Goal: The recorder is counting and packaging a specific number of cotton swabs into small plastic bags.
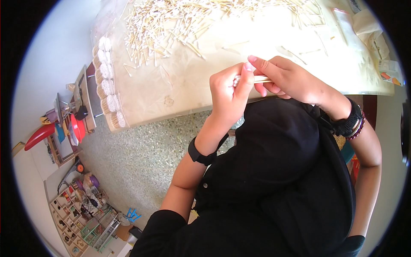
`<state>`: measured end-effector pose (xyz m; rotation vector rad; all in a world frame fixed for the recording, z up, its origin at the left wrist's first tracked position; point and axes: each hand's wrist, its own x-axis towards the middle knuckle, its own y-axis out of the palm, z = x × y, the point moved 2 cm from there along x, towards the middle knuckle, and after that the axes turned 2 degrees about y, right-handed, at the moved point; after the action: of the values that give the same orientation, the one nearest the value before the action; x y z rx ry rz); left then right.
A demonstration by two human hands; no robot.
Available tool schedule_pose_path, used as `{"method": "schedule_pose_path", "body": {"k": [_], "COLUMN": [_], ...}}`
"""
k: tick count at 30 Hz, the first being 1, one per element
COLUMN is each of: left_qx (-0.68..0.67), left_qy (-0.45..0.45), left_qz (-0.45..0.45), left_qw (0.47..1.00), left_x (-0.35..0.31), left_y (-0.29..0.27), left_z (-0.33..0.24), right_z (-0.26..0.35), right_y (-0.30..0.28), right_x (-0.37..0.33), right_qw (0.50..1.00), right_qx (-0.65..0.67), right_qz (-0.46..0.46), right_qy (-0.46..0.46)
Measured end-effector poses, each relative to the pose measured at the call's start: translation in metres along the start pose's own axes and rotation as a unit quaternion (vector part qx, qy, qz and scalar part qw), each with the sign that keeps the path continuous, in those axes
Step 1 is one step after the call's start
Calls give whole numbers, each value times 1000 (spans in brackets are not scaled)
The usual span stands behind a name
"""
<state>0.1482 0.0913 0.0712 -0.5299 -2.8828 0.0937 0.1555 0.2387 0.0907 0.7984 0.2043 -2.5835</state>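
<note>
Above the near edge of the table, both hands meet around a small bundle of cotton swabs [262, 79] with white tips and pale sticks. My left hand [227, 88] is closed on the tip end, its thumb pressed over the swabs. The other end runs into my right hand [295, 79], whose fingers curl around the sticks while its thumb reaches toward my left thumb. How many swabs are in the bundle is hidden by the fingers. Beyond my hands, a large loose pile of cotton swabs [165, 32] spreads across the far side of the table [188, 92].
Clear packs of swabs [107, 83] stand in a row along the table's left edge. A few stray swabs [235, 44] lie beyond my hands. Plastic bags [370, 32] sit at the far right. Shelves with small items [72, 218] and a blue stool [132, 215] are at lower left.
</note>
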Motion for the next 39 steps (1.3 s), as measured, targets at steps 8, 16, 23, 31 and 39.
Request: {"method": "schedule_pose_path", "body": {"k": [8, 16, 23, 31, 39], "left_qx": [61, 176, 159, 105, 122], "left_qy": [77, 187, 150, 63, 32], "left_qz": [4, 78, 92, 92, 116], "left_qw": [995, 963, 971, 988, 985], "left_x": [4, 9, 8, 6, 8], "left_y": [-9, -23, -23, -20, -21], "left_z": [2, -5, -7, -10, -10], "right_z": [-13, -12, -13, -16, -21], "right_y": [-8, -8, -8, -9, -11], "right_x": [6, 6, 7, 7, 8], "right_qw": [996, 995, 991, 972, 958], "right_qx": [80, 87, 108, 187, 222], "right_qz": [25, 34, 65, 126, 161], "right_qy": [40, 25, 36, 68, 78]}}
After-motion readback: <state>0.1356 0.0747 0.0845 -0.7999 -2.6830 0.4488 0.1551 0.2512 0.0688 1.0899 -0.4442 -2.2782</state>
